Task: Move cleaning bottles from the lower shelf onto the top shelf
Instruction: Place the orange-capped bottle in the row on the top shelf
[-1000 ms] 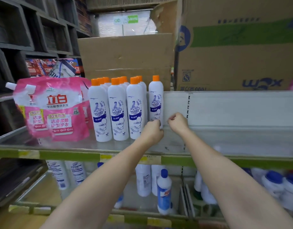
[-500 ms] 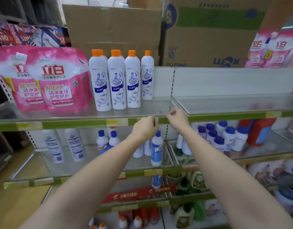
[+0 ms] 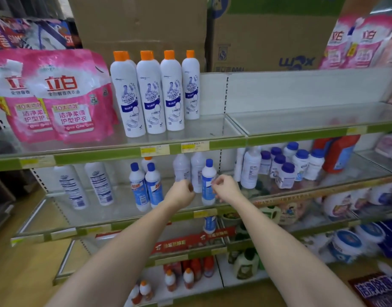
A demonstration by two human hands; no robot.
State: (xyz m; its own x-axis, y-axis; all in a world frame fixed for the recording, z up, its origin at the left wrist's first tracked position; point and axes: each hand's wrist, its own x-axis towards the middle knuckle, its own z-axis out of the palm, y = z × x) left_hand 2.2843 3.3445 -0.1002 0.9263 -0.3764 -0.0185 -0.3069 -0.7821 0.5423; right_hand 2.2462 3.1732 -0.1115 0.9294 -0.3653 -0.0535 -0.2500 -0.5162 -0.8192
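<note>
Bright, even indoor light; soft shadows; slight motion blur throughout; wide-angle bending at frame edges.

Top shelf (image 3: 212,144) carried pink pouches (image 3: 64,96) and orange-capped bottles (image 3: 150,94). Lower shelf (image 3: 115,224) held upright blue-capped bottles (image 3: 154,187) and white bottles (image 3: 99,182).

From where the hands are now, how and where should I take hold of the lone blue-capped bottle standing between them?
Probably round its straight white body, below the shoulder. The blue-capped bottle stands upright at the front of the lower shelf, with the right hand beside it and the left hand on its other side. Come from the front right; taller white bottles crowd behind.
</note>
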